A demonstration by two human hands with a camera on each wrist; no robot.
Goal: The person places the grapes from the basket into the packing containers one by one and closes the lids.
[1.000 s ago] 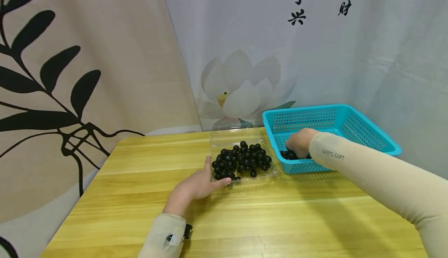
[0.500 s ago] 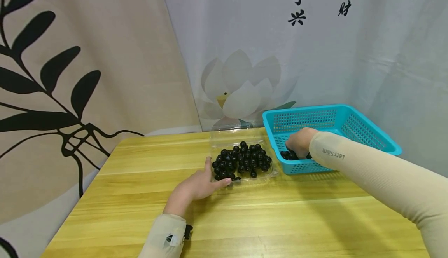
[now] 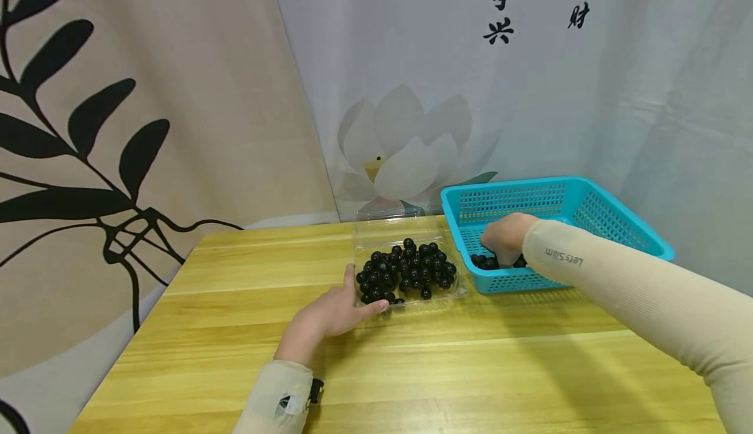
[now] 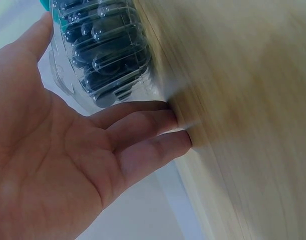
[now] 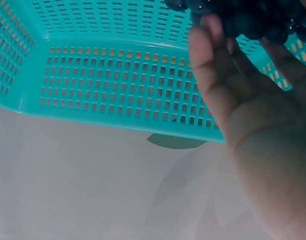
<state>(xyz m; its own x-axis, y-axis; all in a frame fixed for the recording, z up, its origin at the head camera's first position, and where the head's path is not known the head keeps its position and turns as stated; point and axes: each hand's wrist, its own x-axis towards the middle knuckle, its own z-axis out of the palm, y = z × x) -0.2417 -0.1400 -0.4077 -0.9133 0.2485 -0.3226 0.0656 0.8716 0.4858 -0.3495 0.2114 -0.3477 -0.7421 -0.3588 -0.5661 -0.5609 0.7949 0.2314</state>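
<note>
A clear plastic box (image 3: 435, 300) with its lid raised stands on the table, holding dark round grapes (image 3: 412, 267). My left hand (image 3: 329, 310) rests at the box's near left corner, thumb along the front and fingers by the left side. In the left wrist view those fingers (image 4: 153, 150) are fairly straight, with their tips down at the wood. Inside the turquoise basket (image 3: 512, 189), my right hand (image 3: 506, 238) reaches to the near left corner. Its fingers (image 5: 205, 55) curl against a bunch of dark grapes (image 5: 248, 20); the thumb is mostly hidden.
The wooden table (image 3: 235, 290) extends left and in front of both containers. A printed curtain (image 3: 412, 61) hangs right behind them. The basket stands close to the box's right side, near the table's back edge.
My right hand has shifted very slightly inside the basket, and a little more of the grapes shows beside it. The left hand and the box have not moved.
</note>
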